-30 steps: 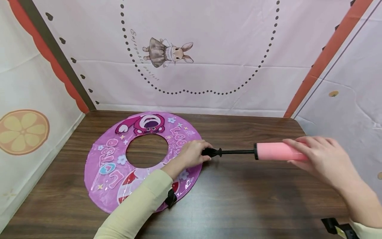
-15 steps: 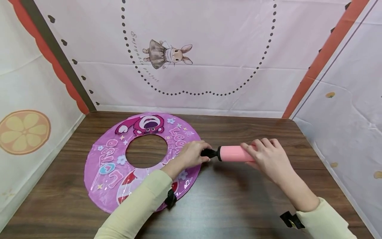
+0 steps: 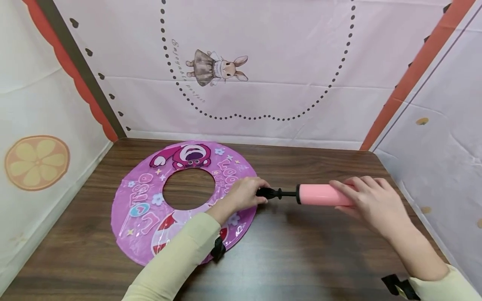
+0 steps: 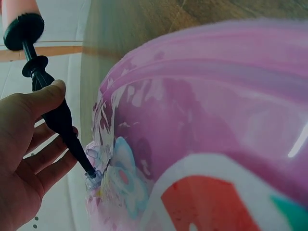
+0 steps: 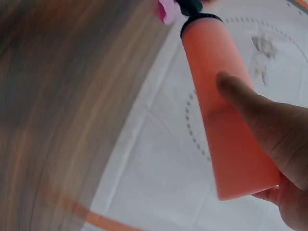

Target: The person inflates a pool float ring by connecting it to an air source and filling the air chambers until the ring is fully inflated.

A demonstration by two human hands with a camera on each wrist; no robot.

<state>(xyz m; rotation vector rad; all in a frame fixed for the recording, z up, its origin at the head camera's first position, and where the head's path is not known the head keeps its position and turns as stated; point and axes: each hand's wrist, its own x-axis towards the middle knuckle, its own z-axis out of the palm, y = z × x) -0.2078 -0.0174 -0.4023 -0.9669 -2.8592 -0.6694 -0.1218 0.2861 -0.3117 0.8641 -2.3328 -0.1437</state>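
A purple inflatable swim ring (image 3: pixel 132 209) with cartoon prints lies on the wooden table, partly under my left forearm. My left hand (image 3: pixel 244 193) pinches the black nozzle end (image 4: pixel 58 115) of a hand pump between thumb and fingers. In the left wrist view, the nozzle's tip sits in the ring's clear valve (image 4: pixel 94 180). My right hand (image 3: pixel 370 205) grips the pump's pink barrel (image 3: pixel 320 195), thumb along one side in the right wrist view. A short length of black rod (image 3: pixel 289 193) shows between barrel and nozzle end.
The dark wooden table (image 3: pixel 301 259) runs back to a pale printed cloth wall (image 3: pixel 286 50) with a rabbit picture. More printed cloth stands at the left (image 3: pixel 30 234) and right (image 3: pixel 444 175) edges. Black straps sit at both sleeves.
My right hand pushed the pink barrel left up to the nozzle end, then drew it partway back right, baring some rod again. My left hand stays at the valve.
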